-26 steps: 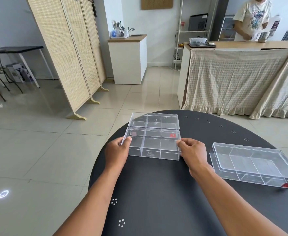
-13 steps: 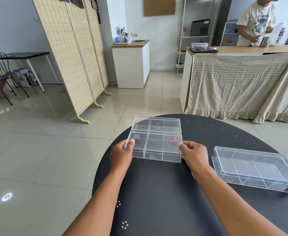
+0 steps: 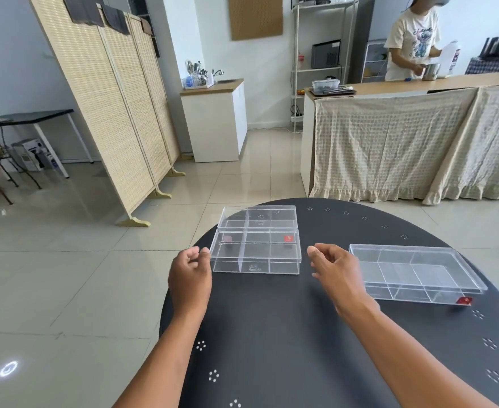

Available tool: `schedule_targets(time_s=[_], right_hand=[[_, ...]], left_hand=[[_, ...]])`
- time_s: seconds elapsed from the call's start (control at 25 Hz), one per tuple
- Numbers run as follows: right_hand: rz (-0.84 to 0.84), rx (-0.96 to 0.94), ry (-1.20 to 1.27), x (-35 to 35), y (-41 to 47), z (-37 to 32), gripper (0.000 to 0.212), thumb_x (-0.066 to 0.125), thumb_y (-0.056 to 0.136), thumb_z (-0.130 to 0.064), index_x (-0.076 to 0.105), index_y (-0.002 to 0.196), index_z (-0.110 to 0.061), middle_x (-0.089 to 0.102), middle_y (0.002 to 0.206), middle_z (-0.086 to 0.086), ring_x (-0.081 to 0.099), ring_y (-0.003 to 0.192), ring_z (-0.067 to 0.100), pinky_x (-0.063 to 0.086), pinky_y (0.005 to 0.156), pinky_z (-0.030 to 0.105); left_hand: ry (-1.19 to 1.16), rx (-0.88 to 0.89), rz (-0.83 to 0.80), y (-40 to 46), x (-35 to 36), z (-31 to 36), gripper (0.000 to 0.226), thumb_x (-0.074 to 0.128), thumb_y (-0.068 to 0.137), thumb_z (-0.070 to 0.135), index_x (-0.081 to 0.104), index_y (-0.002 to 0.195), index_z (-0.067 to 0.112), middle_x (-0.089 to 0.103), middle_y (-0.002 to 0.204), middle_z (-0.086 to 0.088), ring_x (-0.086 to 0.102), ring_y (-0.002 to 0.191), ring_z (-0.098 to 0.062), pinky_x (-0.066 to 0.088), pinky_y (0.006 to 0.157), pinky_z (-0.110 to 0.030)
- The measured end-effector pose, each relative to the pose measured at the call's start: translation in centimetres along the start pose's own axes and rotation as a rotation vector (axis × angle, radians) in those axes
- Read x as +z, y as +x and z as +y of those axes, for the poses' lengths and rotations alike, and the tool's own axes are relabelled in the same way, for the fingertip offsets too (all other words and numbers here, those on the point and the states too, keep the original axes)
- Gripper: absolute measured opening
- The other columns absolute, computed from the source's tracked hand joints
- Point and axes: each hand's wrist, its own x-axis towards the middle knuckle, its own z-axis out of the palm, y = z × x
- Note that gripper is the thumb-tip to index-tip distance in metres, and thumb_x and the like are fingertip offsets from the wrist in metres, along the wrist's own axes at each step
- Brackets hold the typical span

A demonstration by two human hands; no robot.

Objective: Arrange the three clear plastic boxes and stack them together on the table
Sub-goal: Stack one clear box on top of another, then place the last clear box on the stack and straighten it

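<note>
A clear divided plastic box (image 3: 255, 254) with a red sticker lies on the round black table (image 3: 286, 334), near its far left edge. A second clear box (image 3: 258, 216) lies right behind it, touching it. The third, wider clear box (image 3: 413, 272) rests to the right with a red sticker at its near right corner. My left hand (image 3: 191, 270) hovers at the near box's left end, fingers loosely curled, holding nothing. My right hand (image 3: 335, 267) sits just right of that box, apart from it, fingers spread and holding nothing.
The table's left edge drops to a tiled floor. A folding wicker screen (image 3: 110, 98) stands at the left, a cloth-draped counter (image 3: 404, 136) behind the table, with a person (image 3: 416, 39) working at it. A white cabinet (image 3: 216, 119) stands further back.
Both hands have let go of the near box's ends and drawn slightly away from it. The box now rests on the table in front of the second box.
</note>
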Motion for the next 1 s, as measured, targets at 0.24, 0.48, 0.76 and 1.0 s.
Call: schedule_targets(time_s=[0.24,0.48,0.76,1.0], right_hand=[[0.113,-0.084,0.034,-8.1,-5.7,-1.3,0.017,0.071,0.093,-0.036,0.078,0.104,-0.025,0.079,0.092,-0.003,0.076,0.085,0.015,0.063,0.09,0.047],[0.338,-0.045,-0.034,-18.4,-7.2,-0.4,0.009,0.071,0.092,-0.033,0.078,0.096,-0.028,0.08,0.087,-0.001,0.077,0.087,0.024,0.062,0.09,0.049],[0.497,0.039,-0.159,-24.8,-3.2,0.3,0.026,0.066,0.096,-0.027,0.077,0.118,-0.017,0.072,0.098,0.0,0.07,0.098,0.024,0.052,0.094,0.034],[0.354,0.193,-0.171,-24.2,-1.0,2.0,0.029,0.062,0.094,-0.033,0.08,0.106,-0.013,0.078,0.086,0.001,0.07,0.079,0.021,0.054,0.073,0.034]], left_hand=[[0.037,0.121,-0.148,-7.4,0.2,3.5,0.014,0.061,0.091,0.022,0.074,0.086,0.017,0.071,0.079,0.006,0.066,0.078,-0.02,0.042,0.063,-0.025],[0.04,0.178,-0.436,-14.5,6.3,6.2,0.016,0.065,0.09,0.023,0.076,0.08,0.018,0.074,0.076,0.003,0.069,0.077,-0.022,0.052,0.072,-0.031],[0.039,0.085,-0.537,-18.1,13.3,8.3,0.022,0.065,0.091,0.031,0.072,0.078,0.015,0.068,0.075,0.011,0.061,0.071,-0.013,0.046,0.072,-0.029],[0.077,0.036,-0.613,-19.0,15.9,8.1,0.032,0.057,0.083,0.041,0.048,0.062,0.019,0.039,0.059,-0.003,0.036,0.058,-0.02,0.032,0.058,-0.033]])
